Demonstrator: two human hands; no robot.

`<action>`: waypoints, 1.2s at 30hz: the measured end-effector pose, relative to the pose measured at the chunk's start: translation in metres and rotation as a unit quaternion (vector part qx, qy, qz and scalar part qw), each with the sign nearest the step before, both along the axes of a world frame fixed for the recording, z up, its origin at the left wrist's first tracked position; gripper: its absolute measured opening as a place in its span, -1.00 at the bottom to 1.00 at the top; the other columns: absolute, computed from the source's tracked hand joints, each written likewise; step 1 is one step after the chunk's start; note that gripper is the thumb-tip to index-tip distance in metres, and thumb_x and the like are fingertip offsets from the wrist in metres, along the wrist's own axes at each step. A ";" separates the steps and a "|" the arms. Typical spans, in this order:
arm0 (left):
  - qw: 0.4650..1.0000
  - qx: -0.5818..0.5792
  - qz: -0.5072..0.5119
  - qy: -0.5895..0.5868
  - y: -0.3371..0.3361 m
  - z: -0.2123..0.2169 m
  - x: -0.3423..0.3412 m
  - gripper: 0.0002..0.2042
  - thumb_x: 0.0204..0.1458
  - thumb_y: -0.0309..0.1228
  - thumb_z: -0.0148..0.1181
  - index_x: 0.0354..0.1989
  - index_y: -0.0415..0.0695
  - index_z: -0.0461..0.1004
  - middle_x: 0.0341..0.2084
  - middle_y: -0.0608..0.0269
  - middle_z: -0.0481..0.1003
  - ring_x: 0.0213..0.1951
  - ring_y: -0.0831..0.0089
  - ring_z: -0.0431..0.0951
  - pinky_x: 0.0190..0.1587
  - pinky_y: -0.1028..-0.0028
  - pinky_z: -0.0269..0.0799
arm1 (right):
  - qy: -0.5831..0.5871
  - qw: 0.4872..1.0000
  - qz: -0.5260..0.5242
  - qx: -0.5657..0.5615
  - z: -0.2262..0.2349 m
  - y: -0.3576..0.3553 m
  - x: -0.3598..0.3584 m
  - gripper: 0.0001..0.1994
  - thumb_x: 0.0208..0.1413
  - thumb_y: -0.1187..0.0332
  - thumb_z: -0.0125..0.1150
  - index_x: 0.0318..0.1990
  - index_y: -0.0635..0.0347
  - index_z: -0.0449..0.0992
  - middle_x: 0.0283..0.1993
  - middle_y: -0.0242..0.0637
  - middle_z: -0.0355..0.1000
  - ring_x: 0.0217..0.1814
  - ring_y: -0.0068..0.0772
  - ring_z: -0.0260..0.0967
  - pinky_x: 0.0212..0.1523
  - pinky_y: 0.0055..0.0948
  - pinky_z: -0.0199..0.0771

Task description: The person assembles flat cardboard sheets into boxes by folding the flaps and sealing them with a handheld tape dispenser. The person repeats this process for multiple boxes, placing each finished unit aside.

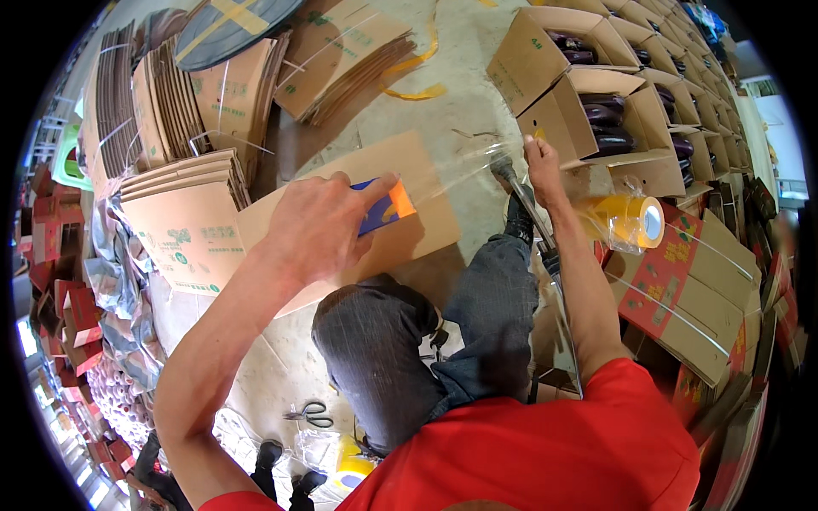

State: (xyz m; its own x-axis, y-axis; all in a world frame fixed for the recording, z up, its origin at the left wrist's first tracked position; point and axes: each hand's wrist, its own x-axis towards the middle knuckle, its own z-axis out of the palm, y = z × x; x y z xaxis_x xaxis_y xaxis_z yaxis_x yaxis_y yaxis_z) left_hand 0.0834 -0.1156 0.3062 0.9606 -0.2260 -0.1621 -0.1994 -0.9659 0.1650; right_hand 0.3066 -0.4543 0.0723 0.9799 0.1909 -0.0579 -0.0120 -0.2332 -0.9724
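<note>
A flattened cardboard box point(426, 230) lies in front of my knees, at the centre. My left hand point(324, 221) is over it, holding a blue and orange card point(388, 207) against its surface, index finger stretched across the card and thumb below. A strip of clear tape point(460, 175) stretches from near the card toward my right hand point(541, 162). The fingers of that hand are closed, pinching the tape. Just beside my right forearm hangs a large yellow-cored tape roll point(626, 223), close to a metal rod point(537, 220).
Open cartons of eggplants point(609, 128) stand in rows at the far right. Bundled flat cartons point(230, 94) stack up at the far left, and strapped red-printed ones point(682, 289) at the right. Scissors point(311, 415) and another tape roll point(351, 464) lie near my left leg.
</note>
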 end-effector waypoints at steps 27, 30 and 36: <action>0.982 0.081 -0.007 0.172 -0.032 -0.007 0.063 -0.35 -0.05 -0.31 0.38 0.32 0.07 0.40 -0.44 -0.01 0.54 -0.43 0.02 0.62 -0.33 0.17 0.52 | 0.098 0.986 0.134 0.028 -0.164 0.111 -0.106 -0.66 0.47 0.17 0.00 -0.33 0.21 0.35 -0.43 -0.46 0.18 -0.32 -0.59 0.12 -0.28 -0.44 0.29; 0.981 0.084 -0.004 0.177 -0.033 -0.009 0.067 -0.33 -0.07 -0.33 0.39 0.33 0.09 0.40 -0.46 0.01 0.52 -0.46 0.01 0.61 -0.35 0.15 0.51 | 0.149 0.976 0.146 0.059 -0.161 0.120 -0.115 -0.67 0.47 0.15 0.00 -0.29 0.21 0.36 -0.39 -0.39 0.21 -0.29 -0.55 0.16 -0.22 -0.43 0.34; 0.978 0.071 0.018 0.197 -0.037 -0.008 0.068 -0.30 -0.09 -0.34 0.41 0.34 0.13 0.39 -0.48 0.03 0.49 -0.48 0.02 0.60 -0.38 0.14 0.50 | 0.219 0.965 0.136 -0.047 -0.166 0.115 -0.104 -0.67 0.45 0.10 0.05 -0.08 0.25 0.43 -0.23 -0.27 0.46 -0.16 -0.46 0.37 -0.07 -0.39 0.43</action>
